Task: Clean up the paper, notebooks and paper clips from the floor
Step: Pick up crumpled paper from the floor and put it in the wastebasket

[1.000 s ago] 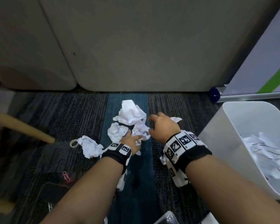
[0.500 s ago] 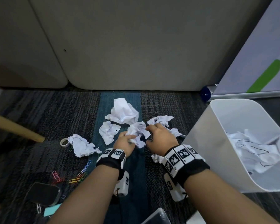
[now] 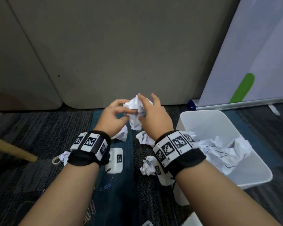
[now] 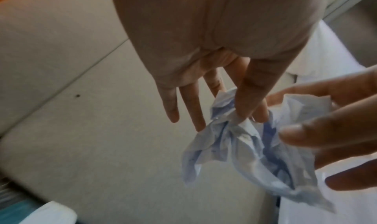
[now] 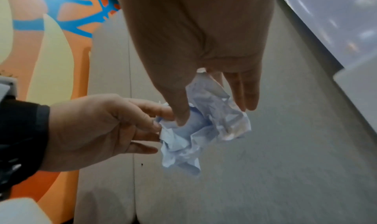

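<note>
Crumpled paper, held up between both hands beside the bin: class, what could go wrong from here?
1. The crumpled paper is pinched only by fingertips, a loose grip; it may drop back onto the carpet.
2. The white bin sits off to the right; a toss could miss.

A dark grey striped carpet (image 3: 39,132) with a blue band down the middle covers the floor. Four crumpled paper balls lie on it: one (image 3: 122,134) under the left wrist, one (image 3: 144,138) just beside it to the right, one (image 3: 148,165) nearer the viewer, and a small one (image 3: 64,156) at the left, touching a roll of tape (image 3: 55,160). Coloured paper clips (image 3: 105,186) are scattered on the blue band and to its left, blurred. A white bin (image 3: 203,121) stands on the right, filled with crumpled sheets. A wooden leg (image 3: 11,150), perhaps a chair's, reaches the carpet at the left.
</note>
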Motion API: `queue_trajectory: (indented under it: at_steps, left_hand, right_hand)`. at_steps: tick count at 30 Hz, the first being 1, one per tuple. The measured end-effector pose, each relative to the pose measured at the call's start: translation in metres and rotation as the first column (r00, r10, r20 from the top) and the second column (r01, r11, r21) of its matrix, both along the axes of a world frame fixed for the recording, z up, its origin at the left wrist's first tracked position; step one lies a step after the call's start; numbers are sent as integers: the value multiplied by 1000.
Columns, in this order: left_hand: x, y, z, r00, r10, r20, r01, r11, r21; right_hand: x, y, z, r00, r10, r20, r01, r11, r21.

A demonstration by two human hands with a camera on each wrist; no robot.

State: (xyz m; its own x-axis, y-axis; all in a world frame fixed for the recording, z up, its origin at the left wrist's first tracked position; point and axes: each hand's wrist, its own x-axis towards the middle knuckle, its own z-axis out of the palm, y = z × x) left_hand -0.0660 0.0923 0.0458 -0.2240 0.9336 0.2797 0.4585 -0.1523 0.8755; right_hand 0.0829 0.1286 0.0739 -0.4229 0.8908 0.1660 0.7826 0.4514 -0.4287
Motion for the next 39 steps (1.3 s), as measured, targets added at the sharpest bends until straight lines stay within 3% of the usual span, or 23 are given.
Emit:
queue_trajectory:
  at_steps: [7, 13, 18, 24, 27, 33, 39]
  left_hand:
    - [46, 5, 49, 994, -97, -55, 105, 980, 170]
    - [98, 14, 63, 966, -245, -88, 256, 955, 148]
    - [131, 16, 50, 901, -376, -217, 372, 926, -57]
    - [155, 12, 21, 736, -494, -462, 351, 863, -363]
    - [161, 10, 12, 693, -479, -539, 305, 872, -382]
    - [156, 6, 8, 738, -444, -508, 298, 890, -345]
    - [161, 5, 6, 668, -464, -582, 299, 883, -360]
  right_hand:
    - [50, 4, 71, 1000, -20, 16, 16, 979, 201]
    - [114, 7, 99, 991, -102, 93, 74, 963, 260]
    - [158, 3, 94, 955, -159, 252, 115, 977, 182]
    - [185, 2, 65, 918, -182, 353, 175, 983, 51]
    - [186, 4, 53, 903, -146, 404, 163, 987, -9]
    - [176, 3, 50, 774, 85, 627, 58, 977, -204]
    - [165, 6, 47, 673, 210, 709, 25, 952, -305]
